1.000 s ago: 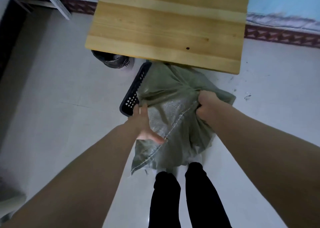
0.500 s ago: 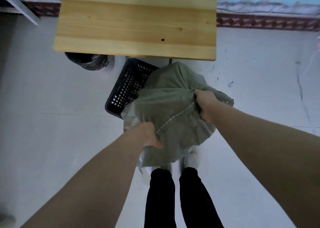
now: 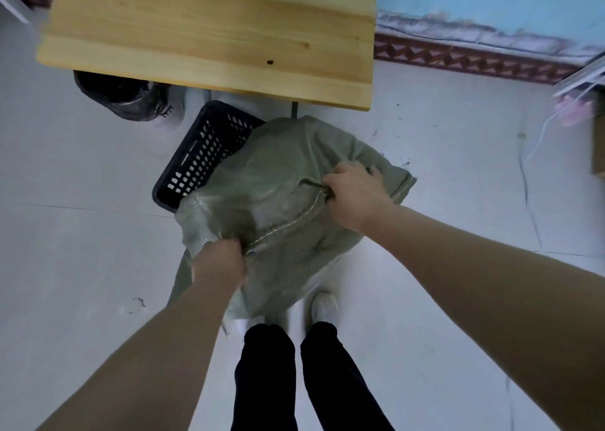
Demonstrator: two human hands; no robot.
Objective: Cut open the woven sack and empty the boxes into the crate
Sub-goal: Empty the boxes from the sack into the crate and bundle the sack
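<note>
— Since a moment ago, has anything shifted?

— Both hands have changed their purchase on the woven sack (image 3: 278, 181). The left hand (image 3: 222, 257) has slid down to the near end of the stitched seam, and the right hand (image 3: 353, 191) now sits at the seam's far end, nearer the sack's folded corner. More of the crate (image 3: 203, 155) shows than before.

— How are the hands holding it?

— Each is clenched on a bunch of the green fabric. The left hand's fingers are buried in the cloth; the right hand's knuckles are up, fingers curled round the seam.

— Where is the sack?

— Held up between the hands, above the white floor (image 3: 82, 250), draped over the right part of the black perforated crate. Its loose lower edge hangs down toward the person's white shoes (image 3: 324, 306) and black trouser legs (image 3: 334, 381).

— And the crate?

— On the floor, partly under the near edge of the wooden table (image 3: 209, 31). Only its left wall and a corner show; the inside is hidden by the sack.

— Any boxes visible?

— I cannot tell; the sack covers whatever it holds.

— Anything else nearby?

— A dark bin (image 3: 121, 96) lined with a shiny bag, left of the crate, half under the table.
</note>
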